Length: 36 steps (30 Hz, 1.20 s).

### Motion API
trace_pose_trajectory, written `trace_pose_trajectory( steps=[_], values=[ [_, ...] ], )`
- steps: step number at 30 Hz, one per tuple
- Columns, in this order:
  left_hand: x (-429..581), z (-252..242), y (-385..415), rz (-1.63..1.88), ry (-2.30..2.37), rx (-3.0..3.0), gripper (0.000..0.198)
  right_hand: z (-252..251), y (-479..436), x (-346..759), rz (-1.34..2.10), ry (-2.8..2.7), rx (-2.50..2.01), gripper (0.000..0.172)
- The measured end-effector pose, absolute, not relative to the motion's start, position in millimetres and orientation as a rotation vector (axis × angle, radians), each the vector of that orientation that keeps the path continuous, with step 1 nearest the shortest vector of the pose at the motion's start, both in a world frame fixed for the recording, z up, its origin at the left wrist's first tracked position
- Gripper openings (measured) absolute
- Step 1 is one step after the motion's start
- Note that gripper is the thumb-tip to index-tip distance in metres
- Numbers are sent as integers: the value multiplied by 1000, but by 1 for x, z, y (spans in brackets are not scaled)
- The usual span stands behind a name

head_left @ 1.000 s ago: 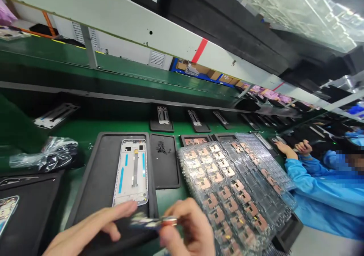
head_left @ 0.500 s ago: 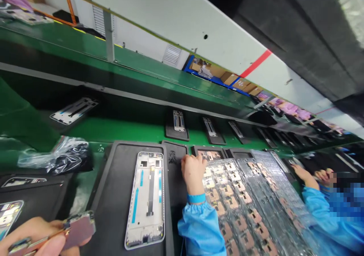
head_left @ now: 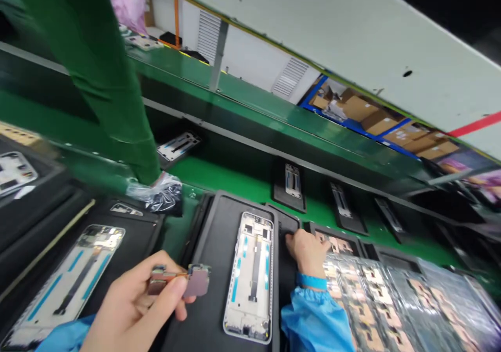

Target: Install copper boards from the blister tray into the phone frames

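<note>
My left hand (head_left: 131,305) pinches a small phone circuit board (head_left: 198,280) with a copper-coloured back, held left of a phone frame. That white phone frame (head_left: 250,279), with blue strips and a black ribbon cable, lies in a black foam tray (head_left: 207,253). To its right, my right hand (head_left: 309,250) reaches down into a narrow dark tray (head_left: 287,221), fingers drawn together. The fingertips and anything between them are hidden. A clear blister tray (head_left: 409,284) of copper-coloured boards spreads beside the right sleeve.
Another phone frame (head_left: 74,274) lies in a black tray on the left. Behind it sits a plastic bag (head_left: 164,193) of dark items. Along the green conveyor (head_left: 219,177) stand several trays with frames. A pale shelf panel (head_left: 332,34) crosses overhead.
The view has swung left, so the co-worker's hands are out of sight. My left hand has come closer to the middle frame with the board; my right hand stays at the narrow tray.
</note>
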State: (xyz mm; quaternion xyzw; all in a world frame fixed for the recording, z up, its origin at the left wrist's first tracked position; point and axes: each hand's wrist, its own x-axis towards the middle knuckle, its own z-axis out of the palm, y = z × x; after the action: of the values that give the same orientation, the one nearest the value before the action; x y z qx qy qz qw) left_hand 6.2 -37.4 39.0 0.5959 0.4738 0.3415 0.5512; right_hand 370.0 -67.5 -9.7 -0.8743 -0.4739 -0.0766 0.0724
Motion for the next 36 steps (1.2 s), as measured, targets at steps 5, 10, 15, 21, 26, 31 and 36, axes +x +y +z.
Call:
trace_pose_trajectory(
  steps=[5, 10, 15, 21, 26, 31, 36],
  values=[
    [18, 60, -44, 768, 1160, 1253, 32, 46, -90, 331, -228, -1476, -2299, 28],
    [18, 57, -60, 610, 1105, 1568, 32, 87, -134, 233, 243, -1445, -1636, 18],
    [22, 54, -70, 707, 913, 1924, 16, 82, -140, 189, 317, -1419, -1567, 17],
    [26, 65, -80, 847, 917, 2034, 24, 68, -147, 195, 411, -1354, -1575, 21],
    [26, 69, -85, 914, 988, 2062, 23, 64, -146, 188, 478, -1275, -1552, 23],
    [25, 70, -85, 926, 932, 2087, 27, 62, -144, 185, 510, -1253, -1560, 27],
    [25, 68, -86, 845, 913, 2109, 30, 60, -143, 186, 547, -1232, -1554, 29]
  ],
)
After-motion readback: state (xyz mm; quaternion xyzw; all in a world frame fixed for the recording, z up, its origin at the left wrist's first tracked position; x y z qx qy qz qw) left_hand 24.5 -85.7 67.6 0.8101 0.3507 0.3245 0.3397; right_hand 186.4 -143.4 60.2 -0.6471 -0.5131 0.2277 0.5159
